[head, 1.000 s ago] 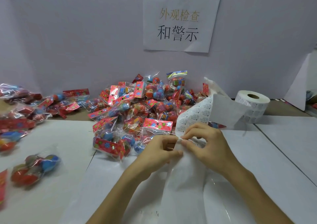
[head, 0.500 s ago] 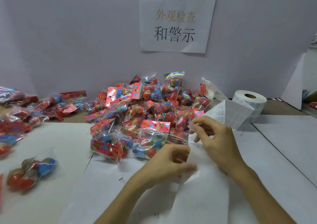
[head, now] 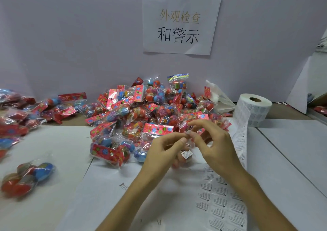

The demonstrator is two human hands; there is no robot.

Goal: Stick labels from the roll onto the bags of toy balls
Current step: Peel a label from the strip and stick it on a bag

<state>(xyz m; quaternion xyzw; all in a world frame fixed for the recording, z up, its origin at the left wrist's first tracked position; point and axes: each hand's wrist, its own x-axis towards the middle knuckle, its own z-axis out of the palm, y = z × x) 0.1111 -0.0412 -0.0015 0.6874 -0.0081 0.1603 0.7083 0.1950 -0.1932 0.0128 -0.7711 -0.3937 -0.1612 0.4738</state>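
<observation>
Both hands hover just above the near centre of the table, fingertips meeting. The left hand (head: 163, 153) has its fingers curled, thumb and forefinger pinched on a small pale label (head: 188, 134). The right hand (head: 218, 146) nips the same label from the right between thumb and forefinger, its other fingers loosely fanned. The label is blurred, so its print cannot be read. A second, printed label (head: 186, 154) sits lower, against the left hand's curled lower fingers, though how it is attached cannot be told. Right of the hands the label strip (head: 221, 202) lies flat on the white paper sheets (head: 109, 191) covering the table, running far and right up to the label roll (head: 254, 106), which stands on end. Just beyond the fingers rises a pile of bags of toy balls (head: 141, 114). More bags (head: 16, 117) lie at the far left, and a single bag (head: 26, 177) lies near left. On the pale wall behind hangs a paper sign (head: 180, 22) with Chinese characters.
</observation>
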